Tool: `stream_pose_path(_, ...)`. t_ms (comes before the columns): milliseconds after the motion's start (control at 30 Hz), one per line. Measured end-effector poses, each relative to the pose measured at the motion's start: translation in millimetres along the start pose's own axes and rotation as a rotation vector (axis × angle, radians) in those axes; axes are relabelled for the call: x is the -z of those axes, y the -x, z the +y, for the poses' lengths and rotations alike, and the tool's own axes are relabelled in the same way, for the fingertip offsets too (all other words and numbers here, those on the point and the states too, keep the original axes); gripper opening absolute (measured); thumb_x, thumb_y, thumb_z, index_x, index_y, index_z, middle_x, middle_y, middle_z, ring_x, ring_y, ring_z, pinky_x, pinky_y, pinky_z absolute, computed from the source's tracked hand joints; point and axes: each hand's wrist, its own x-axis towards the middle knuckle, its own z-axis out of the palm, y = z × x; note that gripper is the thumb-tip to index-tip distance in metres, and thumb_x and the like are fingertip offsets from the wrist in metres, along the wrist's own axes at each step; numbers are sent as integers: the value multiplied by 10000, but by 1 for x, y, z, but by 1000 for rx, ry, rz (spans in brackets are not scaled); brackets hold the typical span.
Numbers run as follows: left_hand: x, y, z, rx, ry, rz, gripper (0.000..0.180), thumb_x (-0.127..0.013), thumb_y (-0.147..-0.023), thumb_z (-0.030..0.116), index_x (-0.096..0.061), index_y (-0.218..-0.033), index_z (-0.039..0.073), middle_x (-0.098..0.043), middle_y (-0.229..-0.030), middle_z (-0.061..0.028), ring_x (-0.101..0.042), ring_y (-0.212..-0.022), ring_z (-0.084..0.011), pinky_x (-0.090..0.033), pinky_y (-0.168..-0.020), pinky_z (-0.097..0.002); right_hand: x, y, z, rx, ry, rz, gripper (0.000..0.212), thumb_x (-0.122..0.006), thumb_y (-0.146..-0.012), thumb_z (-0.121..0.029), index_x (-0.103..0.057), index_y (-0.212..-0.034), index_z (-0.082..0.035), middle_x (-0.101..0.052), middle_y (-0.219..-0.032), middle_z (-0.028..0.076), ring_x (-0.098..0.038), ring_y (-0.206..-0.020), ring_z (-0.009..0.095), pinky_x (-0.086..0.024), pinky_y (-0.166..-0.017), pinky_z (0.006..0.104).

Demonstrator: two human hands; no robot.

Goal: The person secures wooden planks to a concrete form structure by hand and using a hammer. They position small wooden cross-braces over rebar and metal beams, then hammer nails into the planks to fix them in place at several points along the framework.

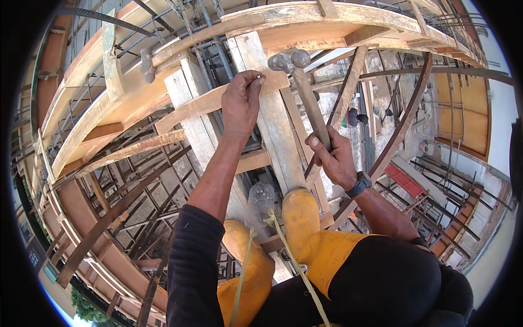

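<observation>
My left hand [241, 103] is closed in a pinch over a wooden board [201, 103] that lies across two pale timber beams. Between thumb and forefinger shows the small shiny head of a nail [259, 77], over the board's right part. My right hand [333, 155] is wrapped round the wooden handle of a hammer [310, 101]. Its worn metal head [289, 60] is raised just right of the board's end, apart from the nail. A clear plastic bag [261, 201], seemingly with nails inside, sits between my yellow boots [301, 215].
Curved wooden formwork [321, 24] arcs across the far side, with steel rebar [215, 43] behind it. A metal hammer-like head [146, 65] rests on the formwork at left. Slanting timbers [406, 120] stand at right, above a lower level. Yellow cords [297, 267] hang before me.
</observation>
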Motion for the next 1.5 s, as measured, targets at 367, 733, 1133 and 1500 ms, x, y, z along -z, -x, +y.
stream_pose_path(367, 3, 2, -13, -208, -183, 8, 148, -693, -932, 107, -677, -1032, -1, -697, -914, -107, -670, -818, -161, -539, -765, -296, 8, 10, -26, 175, 36, -63, 521, -533, -1017, -460, -587, -1046, 58, -501, -600, 80, -488, -549, 139, -403, -513, 325)
stream_pose_path(733, 6, 1, -19, -214, -212, -6, 172, -719, -907, 133, -686, -1027, 14, -679, -912, -124, -665, -777, -214, -532, -726, -324, 11, 14, -47, 178, 247, -2, 524, -520, -1022, -465, -543, -930, 51, -528, -589, 116, -532, -521, 206, -418, -509, 363)
stream_pose_path(1133, -9, 8, -15, -372, -313, 148, 123, -722, -883, 94, -691, -992, 47, -624, -956, -98, -598, -918, -265, -485, -809, -380, 13, 12, -37, 121, 4, 7, 450, -494, -1033, -490, -520, -963, -46, -418, -658, -56, -351, -528, 24, -291, -445, 197)
stream_pose_path(1500, -13, 7, -19, -374, -458, 172, 141, -744, -842, 118, -680, -943, 44, -603, -971, -97, -535, -937, -300, -429, -871, -422, 22, 12, -33, 216, 214, -57, 493, -523, -1027, -443, -560, -948, 43, -518, -602, 99, -495, -542, 150, -414, -514, 335)
